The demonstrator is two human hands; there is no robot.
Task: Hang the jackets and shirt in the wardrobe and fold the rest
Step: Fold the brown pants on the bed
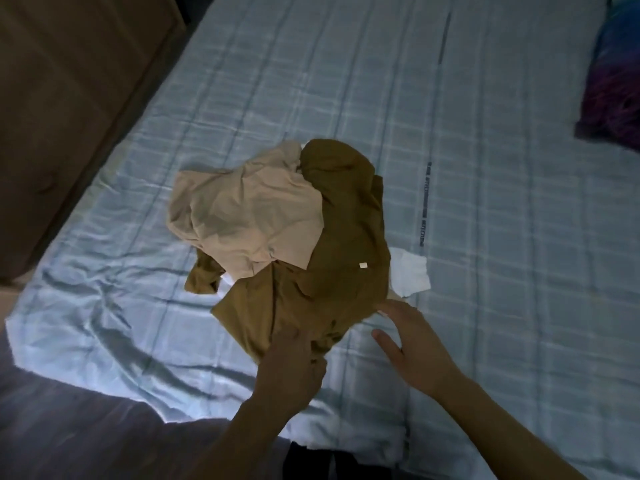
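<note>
So I'm standing at the bed with the pale blue checked sheet (485, 168), and the clothes are sitting in 1 heap near the middle of it. My left hand (294, 358) is gripping the near edge of the crumpled olive-brown garment (343, 258), fingers curling into the fabric. My right hand (412, 344) is lying loose, fingers straight, just touching the same garment's right corner. A wrinkled beige top (246, 216) is lying over the far left of the heap, and a bit of white cloth (410, 271) is poking out underneath on the right. A dark multicoloured pillow (613, 84) is sitting way off at the far right.
</note>
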